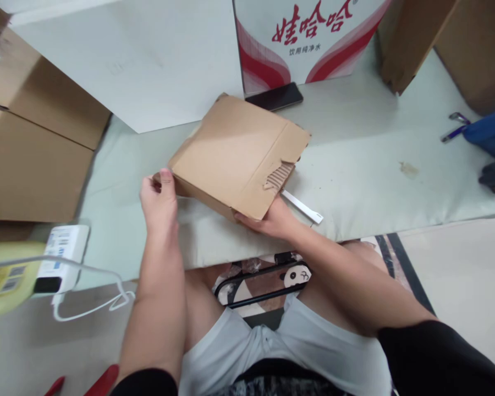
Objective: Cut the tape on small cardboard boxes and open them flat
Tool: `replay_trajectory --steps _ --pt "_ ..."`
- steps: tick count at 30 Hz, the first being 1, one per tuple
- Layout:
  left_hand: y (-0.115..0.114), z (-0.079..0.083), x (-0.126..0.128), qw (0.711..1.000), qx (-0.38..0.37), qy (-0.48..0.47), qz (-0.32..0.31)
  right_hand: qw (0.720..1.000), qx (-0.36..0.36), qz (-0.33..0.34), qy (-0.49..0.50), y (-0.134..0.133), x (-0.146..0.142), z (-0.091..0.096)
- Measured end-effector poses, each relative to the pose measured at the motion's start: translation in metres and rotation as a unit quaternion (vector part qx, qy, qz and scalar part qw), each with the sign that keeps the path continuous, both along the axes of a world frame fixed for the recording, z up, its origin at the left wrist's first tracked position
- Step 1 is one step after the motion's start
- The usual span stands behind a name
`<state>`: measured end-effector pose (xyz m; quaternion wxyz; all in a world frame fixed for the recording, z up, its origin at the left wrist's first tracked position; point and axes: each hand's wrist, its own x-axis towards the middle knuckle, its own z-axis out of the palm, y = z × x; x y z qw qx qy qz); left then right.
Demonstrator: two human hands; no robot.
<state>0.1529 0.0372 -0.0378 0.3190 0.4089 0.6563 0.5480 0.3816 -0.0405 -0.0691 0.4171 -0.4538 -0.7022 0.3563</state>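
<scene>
A brown cardboard box [235,148], torn at its right end so the corrugation shows, is tilted over the pale green padded surface [355,165]. My left hand [160,192] pinches the box's left corner between thumb and curled fingers. At the near right corner, my right hand [274,220] grips the box from below, thumb along its lower edge and most fingers hidden beneath it. A white utility knife or similar slim white tool [303,206] lies beside the right hand, partly covered by the box. Just behind the box rests a black phone [276,98].
A white carton [140,60] with a red-printed side [313,44] stands behind. Large brown cartons [33,137] are at left. A white power bank [64,256] with a cable and a yellow container [8,275] sit nearer. Purple-handled scissors [456,129] and a blue item [493,132] lie at right.
</scene>
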Motion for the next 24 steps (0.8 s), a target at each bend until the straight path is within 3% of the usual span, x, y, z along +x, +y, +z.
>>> replay_trajectory --steps 3,7,11,14,17,20,22,24 --pt "0.000 0.000 -0.003 0.996 0.035 0.077 0.011 0.994 -0.072 -0.083 -0.005 -0.001 0.004 0.009" --pt "-0.002 0.000 -0.004 0.997 0.061 0.021 -0.037 0.971 -0.119 -0.208 0.014 0.003 0.014 0.014" --pt "-0.007 0.002 -0.005 0.992 -0.052 0.019 -0.111 0.940 -0.189 -0.282 0.015 0.009 0.032 0.011" --pt "-0.009 -0.001 -0.007 0.964 -0.153 0.058 -0.211 0.942 -0.131 -0.301 -0.078 0.011 0.042 0.010" --pt "-0.009 -0.009 -0.008 0.943 -0.122 0.206 -0.229 0.927 -0.094 -0.291 -0.216 0.010 0.043 0.010" --pt "-0.008 -0.016 -0.005 0.903 -0.073 0.350 -0.237 0.910 -0.110 -0.270 -0.294 0.011 0.039 0.011" --pt "-0.009 -0.019 0.000 0.869 -0.091 0.401 -0.275 0.903 -0.136 -0.258 -0.316 0.014 0.038 0.013" --pt "-0.012 -0.021 0.006 0.854 -0.116 0.407 -0.302 0.897 -0.156 -0.257 -0.323 0.017 0.038 0.015"
